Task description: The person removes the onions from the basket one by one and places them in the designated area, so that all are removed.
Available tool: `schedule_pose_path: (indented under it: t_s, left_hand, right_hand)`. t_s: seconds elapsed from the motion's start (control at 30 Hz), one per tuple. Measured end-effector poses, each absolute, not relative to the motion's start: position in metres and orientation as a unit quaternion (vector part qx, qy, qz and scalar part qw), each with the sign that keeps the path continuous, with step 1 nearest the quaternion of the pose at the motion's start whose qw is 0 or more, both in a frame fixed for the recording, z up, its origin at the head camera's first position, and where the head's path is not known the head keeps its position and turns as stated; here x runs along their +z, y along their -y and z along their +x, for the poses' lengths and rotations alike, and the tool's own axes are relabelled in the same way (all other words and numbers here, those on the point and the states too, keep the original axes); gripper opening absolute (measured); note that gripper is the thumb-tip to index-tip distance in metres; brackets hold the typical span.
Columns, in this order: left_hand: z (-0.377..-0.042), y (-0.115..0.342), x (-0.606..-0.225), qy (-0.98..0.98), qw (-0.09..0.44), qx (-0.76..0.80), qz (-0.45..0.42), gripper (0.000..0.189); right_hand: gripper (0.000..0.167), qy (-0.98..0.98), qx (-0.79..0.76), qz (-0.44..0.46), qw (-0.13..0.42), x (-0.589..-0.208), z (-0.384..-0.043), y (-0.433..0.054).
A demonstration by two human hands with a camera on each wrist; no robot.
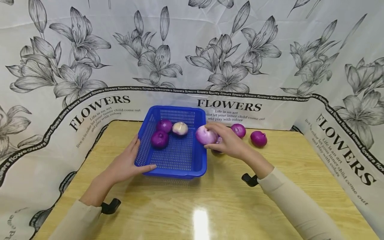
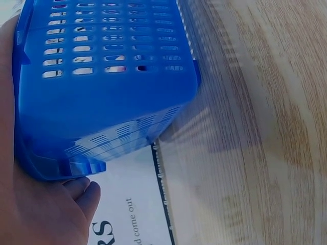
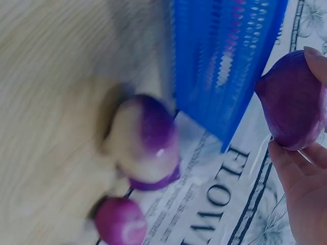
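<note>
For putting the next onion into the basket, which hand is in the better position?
Probably the right hand: it already holds an onion near the right rim of the basket, and more onions lie on that side. The left hand grips the basket's left side.

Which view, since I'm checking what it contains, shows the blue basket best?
The head view: it looks down into the blue basket, showing its floor and contents. The left wrist view shows its slotted outside close up, cut off; the right wrist view, just part of an outer wall.
</note>
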State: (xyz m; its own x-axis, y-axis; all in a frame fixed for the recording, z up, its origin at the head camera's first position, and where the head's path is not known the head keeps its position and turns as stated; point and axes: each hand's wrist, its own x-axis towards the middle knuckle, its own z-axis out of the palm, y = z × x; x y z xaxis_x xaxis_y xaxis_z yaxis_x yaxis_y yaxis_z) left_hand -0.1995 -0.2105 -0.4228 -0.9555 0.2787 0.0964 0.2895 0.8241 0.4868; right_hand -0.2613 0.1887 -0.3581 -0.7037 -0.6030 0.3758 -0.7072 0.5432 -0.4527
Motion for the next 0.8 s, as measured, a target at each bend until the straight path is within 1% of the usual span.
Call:
schedule_pose_path:
  t_s: [0.1, 0.33, 0.53, 0.8]
  left_hand:
    - [-0.199, 0.210, -0.425, 0.955, 0.008, -0.256, -0.148, 0.132]
    - [-0.201, 0.210, -0.424, 0.955, 0.005, -0.258, -0.148, 0.132]
    - [-0.200, 0.209, -0.421, 0.954, 0.008, -0.263, -0.145, 0.132]
    - [-0.198, 0.210, -0.422, 0.954, 0.005, -0.265, -0.144, 0.133]
  right_hand:
    - [0.065, 0.880, 0.293, 0.364, 0.082, -0.361, -0.258, -0.201]
    - [0.067, 0.901, 0.270, 0.328, 0.089, -0.368, -0.251, -0.234]
    - [0.070, 0.906, 0.268, 0.311, 0.101, -0.375, -0.254, -0.258]
    - [0.072, 0.926, 0.271, 0.250, 0.082, -0.394, -0.258, -0.294]
